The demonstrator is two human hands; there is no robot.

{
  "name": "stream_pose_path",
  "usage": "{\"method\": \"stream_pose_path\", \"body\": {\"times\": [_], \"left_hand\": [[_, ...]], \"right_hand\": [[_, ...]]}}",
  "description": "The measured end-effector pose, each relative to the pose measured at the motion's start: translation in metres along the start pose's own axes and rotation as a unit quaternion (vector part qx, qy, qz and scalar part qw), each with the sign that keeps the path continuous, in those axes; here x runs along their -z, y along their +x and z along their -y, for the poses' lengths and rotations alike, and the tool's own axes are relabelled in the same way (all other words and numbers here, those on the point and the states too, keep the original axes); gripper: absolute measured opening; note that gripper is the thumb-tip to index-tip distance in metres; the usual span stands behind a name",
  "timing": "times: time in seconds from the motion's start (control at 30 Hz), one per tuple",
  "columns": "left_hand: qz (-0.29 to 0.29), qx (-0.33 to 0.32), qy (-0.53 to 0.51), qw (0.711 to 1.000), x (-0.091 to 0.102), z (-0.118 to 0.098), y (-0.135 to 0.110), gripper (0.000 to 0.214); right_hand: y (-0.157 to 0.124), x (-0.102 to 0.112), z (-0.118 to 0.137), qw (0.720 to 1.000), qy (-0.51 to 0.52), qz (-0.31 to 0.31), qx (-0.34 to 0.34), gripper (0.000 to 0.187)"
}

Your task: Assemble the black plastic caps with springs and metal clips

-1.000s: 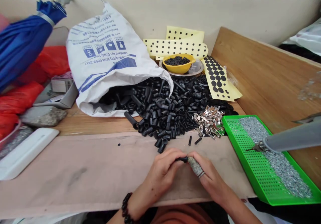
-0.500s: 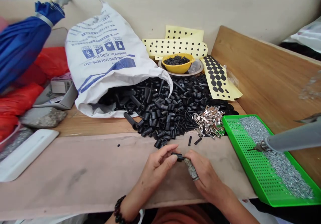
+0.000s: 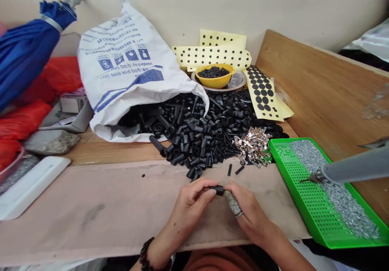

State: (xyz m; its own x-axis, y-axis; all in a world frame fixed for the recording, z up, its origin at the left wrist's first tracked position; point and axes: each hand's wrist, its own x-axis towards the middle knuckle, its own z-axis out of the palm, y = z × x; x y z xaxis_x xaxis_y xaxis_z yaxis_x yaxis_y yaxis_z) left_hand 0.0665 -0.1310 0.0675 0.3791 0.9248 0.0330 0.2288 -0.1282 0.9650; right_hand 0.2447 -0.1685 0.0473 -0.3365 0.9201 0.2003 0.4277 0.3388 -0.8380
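Note:
In the head view, my left hand (image 3: 191,202) pinches a short black plastic sleeve (image 3: 218,190) between thumb and fingers, just above the cloth-covered bench front. My right hand (image 3: 247,206) is closed at the sleeve's right end, its fingertips pressed together there. Whatever those fingertips may grip is hidden. One right finger wears a speckled wrap (image 3: 233,203). Beyond the hands lies a heap of black plastic parts (image 3: 200,137), many of them similar sleeves. Two small ribbed black pieces (image 3: 230,169) lie apart from the heap, and shiny metal clips (image 3: 253,146) are piled at its right.
A green perforated tray (image 3: 299,206) of small metal pieces stands at right, with a grey powered driver (image 3: 352,169) reaching over it. A white sack (image 3: 133,68) spills parts at the back left. Behind stand a yellow bowl (image 3: 214,81) and dotted yellow sheets (image 3: 209,56). A white box (image 3: 36,186) lies left.
The black sleeve has shifted slightly right, and my left fingers have curled further over it. My right hand stays at its right end, nearly still.

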Motion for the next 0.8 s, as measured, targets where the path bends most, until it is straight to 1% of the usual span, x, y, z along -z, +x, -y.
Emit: {"method": "stream_pose_path", "body": {"times": [0.1, 0.17, 0.23, 0.3, 0.4, 0.47, 0.53, 0.7, 0.8], "left_hand": [[0.001, -0.087, 0.048, 0.995, 0.0, 0.0005, -0.0004, 0.017], [0.003, -0.13, 0.072, 0.989, 0.0, 0.0025, -0.0011, 0.019], [0.012, -0.16, 0.088, 0.983, 0.0005, 0.0046, -0.002, 0.021], [0.022, -0.173, 0.097, 0.98, 0.0014, 0.0058, -0.0026, 0.022], [0.033, -0.141, 0.101, 0.984, 0.0031, 0.0046, -0.0019, 0.02], [0.036, -0.106, 0.097, 0.989, 0.004, 0.0027, -0.0005, 0.019], [0.038, -0.082, 0.094, 0.992, 0.0048, 0.001, 0.0009, 0.019], [0.056, -0.058, 0.097, 0.992, 0.0069, -0.0014, 0.0027, 0.02], [0.068, -0.05, 0.091, 0.992, 0.0076, -0.002, 0.0039, 0.02]], "right_hand": [[0.0004, 0.0011, 0.002, 0.996, 0.057, 0.016, -0.069, 0.021], [0.0012, 0.0018, 0.0027, 0.991, 0.082, 0.018, -0.099, 0.017], [0.002, 0.0023, 0.003, 0.989, 0.094, 0.02, -0.108, 0.015], [0.0024, 0.0024, 0.0032, 0.992, 0.075, 0.022, -0.098, 0.016], [0.0023, 0.0011, 0.0037, 1.0, -0.013, 0.003, -0.026, 0.021], [0.0024, -0.0003, 0.0039, 0.996, -0.077, -0.013, 0.033, 0.026], [0.0026, -0.0016, 0.0038, 0.989, -0.128, -0.021, 0.07, 0.028], [0.0033, -0.0019, 0.0023, 0.968, -0.221, -0.021, 0.116, 0.026], [0.0043, -0.0001, 0.0017, 0.964, -0.237, -0.022, 0.123, 0.027]]}}
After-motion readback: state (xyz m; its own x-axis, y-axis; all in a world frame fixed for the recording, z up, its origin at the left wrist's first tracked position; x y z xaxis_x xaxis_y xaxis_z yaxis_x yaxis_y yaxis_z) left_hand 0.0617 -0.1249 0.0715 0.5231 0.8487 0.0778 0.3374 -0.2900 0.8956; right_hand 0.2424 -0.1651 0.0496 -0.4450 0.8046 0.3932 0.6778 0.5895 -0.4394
